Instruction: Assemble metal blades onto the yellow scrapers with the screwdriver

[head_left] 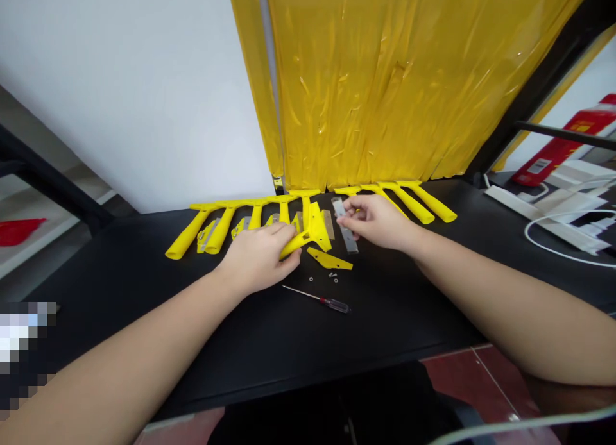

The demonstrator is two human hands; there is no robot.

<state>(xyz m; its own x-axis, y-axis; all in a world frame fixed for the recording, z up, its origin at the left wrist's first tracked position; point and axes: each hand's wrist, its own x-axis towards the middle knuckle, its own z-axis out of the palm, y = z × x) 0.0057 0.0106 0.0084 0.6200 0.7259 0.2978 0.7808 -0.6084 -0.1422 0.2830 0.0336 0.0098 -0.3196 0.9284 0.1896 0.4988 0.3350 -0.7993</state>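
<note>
My left hand (257, 256) is closed around the grip of a yellow scraper handle (317, 230), its wide head pointing right. In my right hand (378, 220) a flat grey scraper blade (350, 241) is pinched between thumb and fingers, just right of that head. A brownish flat strip (328, 226) lies between the two. Below them rests a loose yellow plate (330, 260) with holes. Small screws (332, 275) and a nut or washer (310, 279) sit nearer me, above a screwdriver (334, 304) with a clear, dark-tinted grip and its shaft to the left.
Several yellow scraper handles (185, 236) line the back left of the black table (231, 349), with small metal and yellow parts (208, 236) between them. More handles (423, 211) lie at the back right. Yellow plastic curtains (346, 99) hang behind. White power strips (543, 214) and a red bottle (563, 143) stand right.
</note>
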